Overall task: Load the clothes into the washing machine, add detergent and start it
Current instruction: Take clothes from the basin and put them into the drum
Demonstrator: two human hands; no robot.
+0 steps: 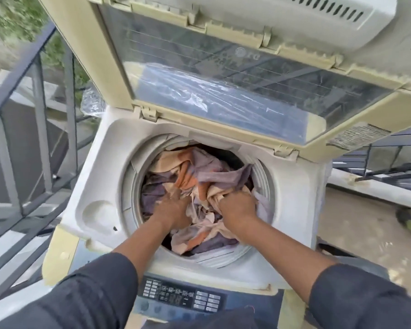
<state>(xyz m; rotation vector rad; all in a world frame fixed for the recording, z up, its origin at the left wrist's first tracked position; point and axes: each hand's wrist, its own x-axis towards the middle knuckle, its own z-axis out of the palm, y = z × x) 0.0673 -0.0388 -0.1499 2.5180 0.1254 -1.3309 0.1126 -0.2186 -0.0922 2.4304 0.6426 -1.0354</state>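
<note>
1. A top-loading washing machine (100, 176) is seen from above, with its lid (223, 74) raised and folded back behind the round drum opening (268, 186).
2. The drum is filled with clothes (195, 172), a crumpled mass of cloth in peach, orange and grey-purple, heaped almost up to the rim of the opening.
3. The left hand (171, 207) is laid flat on the pile at the left-centre of the drum, palm down; its fingers are stretched forward and pressed into the cloth, and nothing is gripped by it.
4. The right hand (235, 205) is sunk into the pile at the right side of the drum; its fingers are curled, and a bunch of the peach cloth is held in them.
5. Both forearms are reached in over the front edge of the machine, and dark sleeves (100, 286) are pushed up towards the elbows.
6. A dark control panel (183, 295) with rows of small buttons is set along the front edge, between the two arms.
7. A round recess (97, 213) is moulded into the top deck, to the left of the drum opening.
8. A metal railing (40, 129) is seen at the left of the machine, with blurred greenery beyond it.
9. The picture is softened by motion blur, so finer detail of the cloth cannot be made out.
</note>
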